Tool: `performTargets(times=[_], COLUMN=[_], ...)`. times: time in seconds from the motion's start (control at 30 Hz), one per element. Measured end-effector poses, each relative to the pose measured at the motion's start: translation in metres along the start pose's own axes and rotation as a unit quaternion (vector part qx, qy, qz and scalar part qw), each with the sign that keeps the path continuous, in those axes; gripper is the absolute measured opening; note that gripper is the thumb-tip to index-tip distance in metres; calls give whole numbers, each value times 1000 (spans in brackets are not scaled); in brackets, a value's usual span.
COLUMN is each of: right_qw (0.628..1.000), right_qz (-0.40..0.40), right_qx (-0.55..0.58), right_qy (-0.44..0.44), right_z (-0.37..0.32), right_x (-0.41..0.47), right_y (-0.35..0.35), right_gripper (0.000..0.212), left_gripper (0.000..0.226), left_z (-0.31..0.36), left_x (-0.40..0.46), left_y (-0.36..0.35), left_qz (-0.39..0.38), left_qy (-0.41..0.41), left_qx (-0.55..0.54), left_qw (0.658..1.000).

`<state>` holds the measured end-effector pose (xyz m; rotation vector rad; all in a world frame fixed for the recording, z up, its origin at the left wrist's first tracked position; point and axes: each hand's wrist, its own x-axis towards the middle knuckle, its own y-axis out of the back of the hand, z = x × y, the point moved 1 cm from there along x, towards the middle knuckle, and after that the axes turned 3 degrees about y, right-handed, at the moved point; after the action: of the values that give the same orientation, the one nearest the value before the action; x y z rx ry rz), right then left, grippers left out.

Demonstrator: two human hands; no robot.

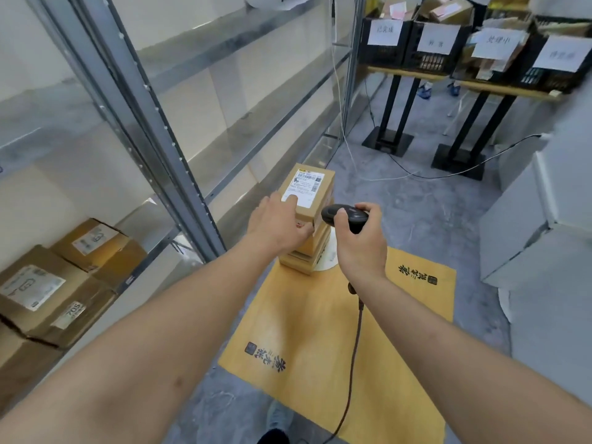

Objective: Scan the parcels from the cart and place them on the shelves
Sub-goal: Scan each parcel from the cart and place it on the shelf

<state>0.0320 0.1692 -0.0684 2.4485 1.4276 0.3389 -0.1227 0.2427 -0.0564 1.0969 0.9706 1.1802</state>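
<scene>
A small brown cardboard parcel (pixel 315 187) with a white shipping label on top sits at the top of a stack of parcels (pixel 309 254), on the far end of a cart covered with yellow-brown cardboard (pixel 320 331). My left hand (pixel 277 221) grips the near left corner of the top parcel, fingers on the label and thumb on the side. My right hand (pixel 360 240) holds a black corded barcode scanner (pixel 344 216), pointing towards the parcel's right side. Its cable hangs down past my wrist.
Grey metal shelves (pixel 179 145) run along the left; several labelled cardboard boxes (pixel 61 280) sit on a low shelf at the left. Black crates (pixel 439 43) with paper signs stand on a table at the back. White cabinets (pixel 544 219) line the right. Cables lie on the floor.
</scene>
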Motion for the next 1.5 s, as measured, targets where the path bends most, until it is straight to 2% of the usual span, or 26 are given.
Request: performTargets(times=[0.27, 0.47, 0.67, 0.93, 1.07, 1.27, 1.5], right_qw=[997, 994, 997, 998, 991, 972, 934], right_qz=[48, 70, 55, -49, -110, -180, -264], right_qx=[-39, -50, -40, -21, -30, -40, -56], right_qy=[-54, -64, -43, 34, 75, 145, 233], right_z=[13, 11, 4, -7, -15, -31, -47], right_x=[46, 60, 57, 38, 19, -13, -52], right_y=[-43, -54, -51, -43, -44, -46, -53], right_gripper=[28, 30, 28, 22, 25, 29, 28], left_gripper=[103, 96, 104, 109, 126, 137, 135], left_z=[-13, -12, -20, -53, -70, -100, -122], left_x=[75, 94, 88, 43, 6, -55, -128], left_y=[-28, -38, -26, 11, 26, 45, 61], left_qz=[-40, -74, -83, -42, -29, -1, 3], left_qy=[42, 46, 27, -30, -28, 13, 71], left_qx=[-55, -66, -61, 27, 70, 123, 157], left_qw=[997, 994, 994, 998, 997, 992, 985])
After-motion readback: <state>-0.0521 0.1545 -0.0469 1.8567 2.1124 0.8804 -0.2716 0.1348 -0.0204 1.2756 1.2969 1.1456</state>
